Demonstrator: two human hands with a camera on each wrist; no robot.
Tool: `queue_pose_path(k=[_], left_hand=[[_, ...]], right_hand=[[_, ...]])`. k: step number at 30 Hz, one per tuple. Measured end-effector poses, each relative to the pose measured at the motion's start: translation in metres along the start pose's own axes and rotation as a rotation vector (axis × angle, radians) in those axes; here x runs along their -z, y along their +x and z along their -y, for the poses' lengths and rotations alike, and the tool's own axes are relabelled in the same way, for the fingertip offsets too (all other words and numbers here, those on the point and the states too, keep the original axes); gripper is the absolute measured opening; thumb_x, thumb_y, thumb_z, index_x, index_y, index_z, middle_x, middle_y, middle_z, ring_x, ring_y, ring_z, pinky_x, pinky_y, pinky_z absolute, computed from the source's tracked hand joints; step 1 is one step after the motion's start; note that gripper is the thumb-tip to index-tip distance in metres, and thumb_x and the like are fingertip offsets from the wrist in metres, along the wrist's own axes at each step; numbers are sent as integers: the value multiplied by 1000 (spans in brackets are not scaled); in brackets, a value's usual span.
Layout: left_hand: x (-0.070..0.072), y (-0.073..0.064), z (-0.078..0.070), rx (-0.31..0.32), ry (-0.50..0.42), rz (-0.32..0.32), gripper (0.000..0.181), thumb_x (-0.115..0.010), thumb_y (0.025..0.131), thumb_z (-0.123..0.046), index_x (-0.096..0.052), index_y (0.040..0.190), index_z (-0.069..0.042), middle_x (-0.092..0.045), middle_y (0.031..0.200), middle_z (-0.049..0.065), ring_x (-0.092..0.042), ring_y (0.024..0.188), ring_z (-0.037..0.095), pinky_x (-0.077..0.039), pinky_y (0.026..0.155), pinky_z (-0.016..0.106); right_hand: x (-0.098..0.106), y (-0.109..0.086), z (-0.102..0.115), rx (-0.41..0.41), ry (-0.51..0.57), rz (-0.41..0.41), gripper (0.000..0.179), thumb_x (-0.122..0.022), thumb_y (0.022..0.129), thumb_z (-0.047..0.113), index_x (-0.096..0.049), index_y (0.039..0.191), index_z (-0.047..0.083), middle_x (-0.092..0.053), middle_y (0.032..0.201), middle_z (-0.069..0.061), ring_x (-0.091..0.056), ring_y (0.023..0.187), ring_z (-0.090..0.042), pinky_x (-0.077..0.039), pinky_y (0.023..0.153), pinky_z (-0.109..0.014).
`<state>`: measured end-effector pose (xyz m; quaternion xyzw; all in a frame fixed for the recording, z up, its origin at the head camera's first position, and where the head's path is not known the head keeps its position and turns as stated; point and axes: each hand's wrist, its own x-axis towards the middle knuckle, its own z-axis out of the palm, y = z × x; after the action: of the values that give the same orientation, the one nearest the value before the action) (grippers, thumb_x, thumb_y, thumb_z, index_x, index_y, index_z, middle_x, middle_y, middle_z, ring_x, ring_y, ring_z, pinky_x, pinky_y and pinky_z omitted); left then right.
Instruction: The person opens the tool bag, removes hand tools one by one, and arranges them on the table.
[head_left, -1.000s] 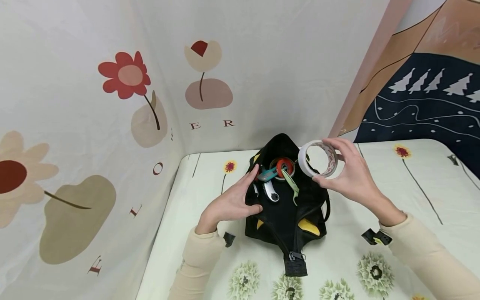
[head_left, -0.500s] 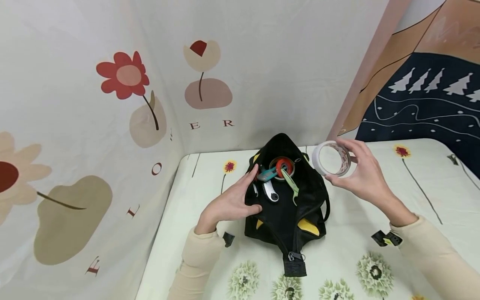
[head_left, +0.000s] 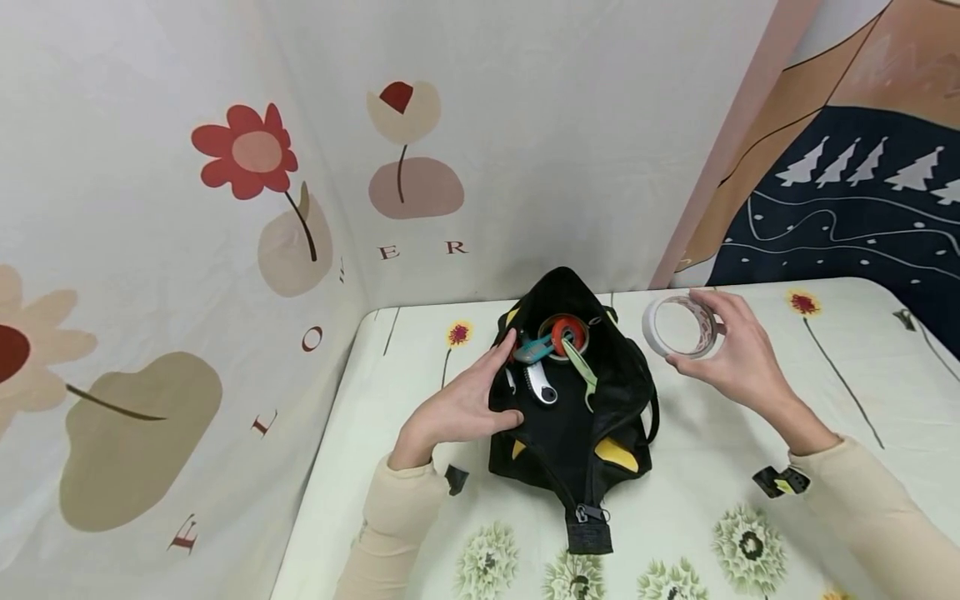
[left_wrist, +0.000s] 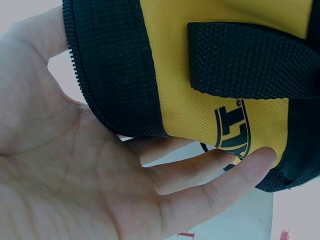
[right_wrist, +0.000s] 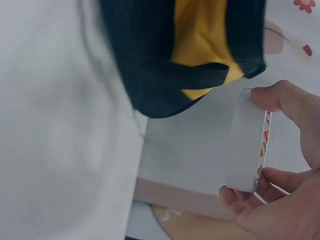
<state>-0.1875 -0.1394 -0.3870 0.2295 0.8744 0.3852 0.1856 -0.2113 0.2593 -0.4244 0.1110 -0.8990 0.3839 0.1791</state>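
A black and yellow tool bag (head_left: 555,450) stands unzipped on the table. Its mouth shows an orange-red tape ring (head_left: 570,333), a teal-handled tool (head_left: 533,349), a white cutter-like tool (head_left: 541,383) and a light green strip-like tool (head_left: 580,371). My left hand (head_left: 468,400) holds the bag's left edge; its fingers lie along the yellow outside (left_wrist: 220,60) in the left wrist view, below a black strap. Right of the bag, my right hand (head_left: 738,354) pinches a roll of white tape (head_left: 655,329) between thumb and fingers. The roll's printed inner core faces my palm side.
A flower-print cloth (head_left: 810,375) covers the table. Behind it and to the left hangs a pale printed curtain (head_left: 562,150). A dark cloth with white trees (head_left: 847,217) hangs at the right. The bag's zipper end (head_left: 588,529) points toward me.
My right hand has carried the tape roll rightward, away from the bag's mouth, and slightly lower. My left hand and the bag have stayed nearly in place.
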Motion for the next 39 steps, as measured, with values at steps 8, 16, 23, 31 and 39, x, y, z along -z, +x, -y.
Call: queue_pose_path(k=[8,16,23,31,39], left_hand=[[0,2,4,-6,1,0,108,-75,98,-17,-5,180,-15,-15,185,15,-17,170,37,-24,133,62],[0,4,6,-20,4,0,109,-75,96,-19,-5,180,-13,-17,184,16,-18,170,37,-23,133,62],[-1,4,5,-23,6,-1,109,-75,96,-19,-5,180,-13,-16,185,15,-17,170,37,-23,133,62],[-2,4,6,-15,8,2,109,-75,96,-19,-6,180,-14,-16,185,14,-18,170,36,-25,133,62],[-1,3,5,-13,7,5,110,-75,97,-18,-4,180,-16,-12,186,12,-16,171,34,-24,134,61]], right_hand=[[-13,2,-21,-30,-39,44,94,-100,71,3,-54,151,-11,-51,147,-36,-53,129,-54,-47,98,-65],[-28,3,-37,-42,-60,106,92,-100,73,6,-54,150,-13,-52,145,-36,-54,128,-55,-44,101,-74],[-39,8,-47,-57,-91,174,94,-101,75,10,-51,150,-18,-51,145,-40,-54,128,-57,-45,102,-74],[-47,9,-52,-81,-112,240,94,-98,77,10,-49,151,-20,-50,146,-41,-52,131,-59,-43,108,-75],[-51,8,-53,-100,-123,278,94,-96,80,11,-46,153,-21,-49,148,-43,-49,136,-61,-41,113,-74]])
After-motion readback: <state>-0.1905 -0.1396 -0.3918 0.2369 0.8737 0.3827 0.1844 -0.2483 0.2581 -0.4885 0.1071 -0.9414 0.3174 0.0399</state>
